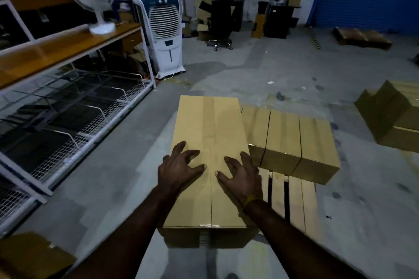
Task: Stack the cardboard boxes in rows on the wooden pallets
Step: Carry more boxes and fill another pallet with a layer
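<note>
Item: long cardboard box (205, 142), taped along its centre seam, lying on a lower box at the wooden pallet (292, 197), just beside a row of three boxes (292, 136). Left hand (176, 171) and right hand (243, 176) are pressing its lid with spread fingers, each grip released. Likely stiff, smooth, bulky; best lifted at opposite ends.

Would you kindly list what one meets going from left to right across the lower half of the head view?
Wire-mesh shelf → left hand → right hand → wooden pallet → row of low boxes → open cardboard boxes at the right edge.
</note>
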